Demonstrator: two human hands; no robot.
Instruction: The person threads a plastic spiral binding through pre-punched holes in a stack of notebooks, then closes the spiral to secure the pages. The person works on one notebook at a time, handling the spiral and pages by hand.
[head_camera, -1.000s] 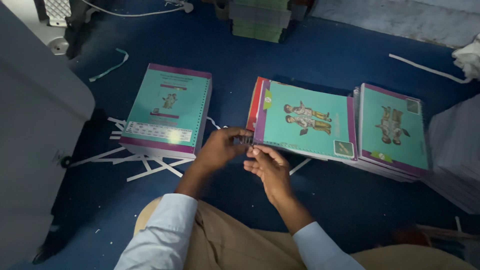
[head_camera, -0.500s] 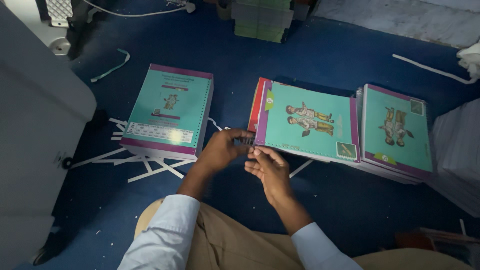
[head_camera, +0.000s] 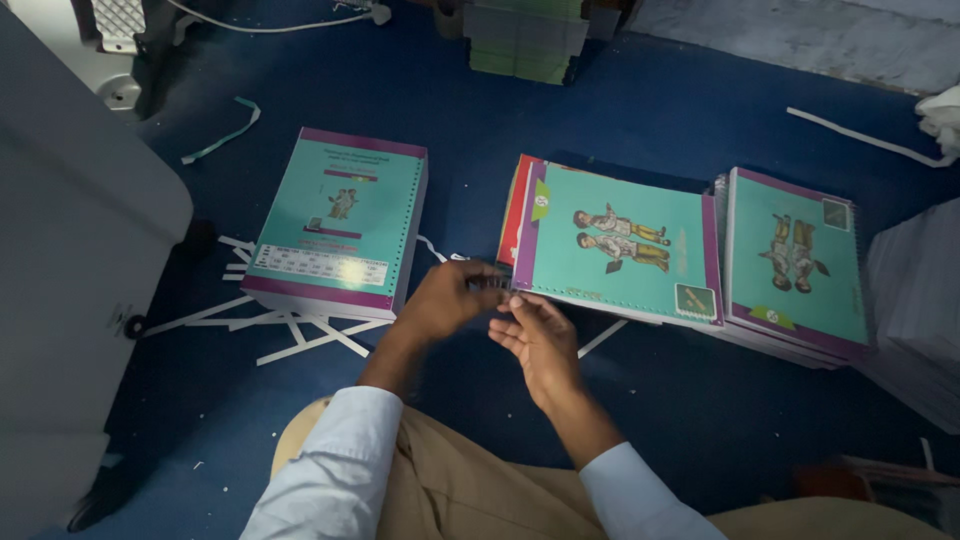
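- Left hand (head_camera: 445, 300) curled, fingertips pinched on a small dark piece (head_camera: 492, 284) that looks like a bit of spiral binding; too small and dim to tell for sure.
- Right hand (head_camera: 538, 338) half open, palm up, fingers loosely bent, fingertips touching the same dark piece from below; grip on it cannot be told.
- Both hands meet at the near left corner of the middle stack of teal booklets (head_camera: 620, 245), the dark piece right at that stack's near edge.
- Surface is a dark blue floor (head_camera: 640, 120), dim light, the person sitting on it, tan trousers and light blue sleeves low in view.
- Left stack of teal books (head_camera: 335, 220) with purple bands lies flat, well apart from the middle stack, just left of the left hand.
- Right stack of spiral-bound teal booklets (head_camera: 795, 255) lies just beside the middle stack, edges overlapping.
- White paper strips (head_camera: 290, 335) scattered on the floor under and in front of the left stack.
- Grey machine housing (head_camera: 70, 250) fills the left edge of the floor.
- Green-edged paper stack (head_camera: 525, 40) at the far edge, centre.
- White sheet pile (head_camera: 915, 310) at the right edge.
- Pale cable (head_camera: 270, 20) runs along the far left.
- A loose long strip (head_camera: 860, 135) lies far right.
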